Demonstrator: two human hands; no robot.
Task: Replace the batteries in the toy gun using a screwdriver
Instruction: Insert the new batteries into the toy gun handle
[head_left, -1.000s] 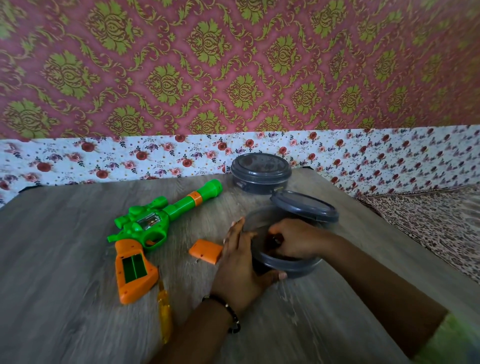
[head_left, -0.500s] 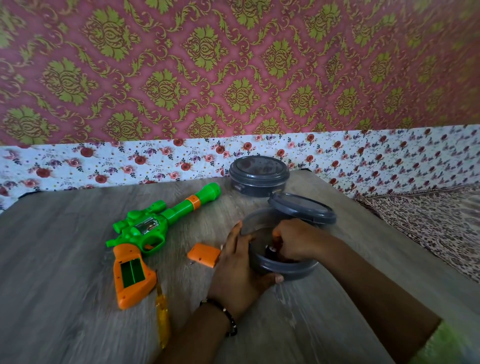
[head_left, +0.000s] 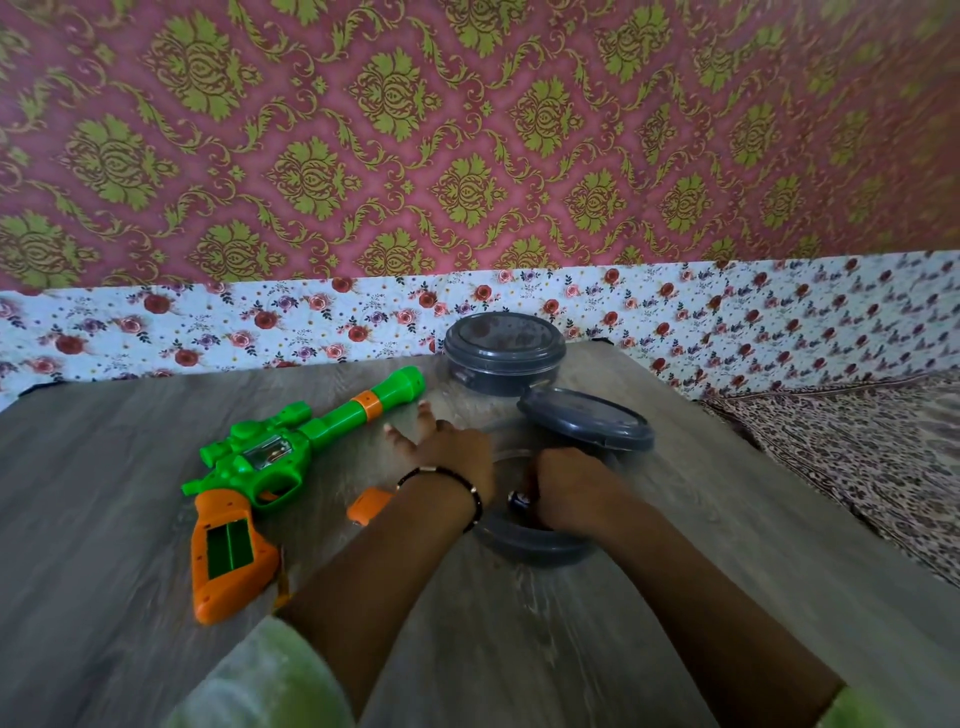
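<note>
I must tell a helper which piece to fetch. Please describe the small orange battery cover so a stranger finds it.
On the grey wooden table, find the green toy gun. The battery cover lies right of its orange handle, partly under the left wrist: small, flat, orange.

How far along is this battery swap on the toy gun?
Done: the orange cover is off and lies beside the toy gun, whose grip compartment looks empty. In hand: the right hand reaches into the open grey container, apparently gripping a battery; the left hand rests open beside it. Left: load batteries, screw the cover back.
</note>
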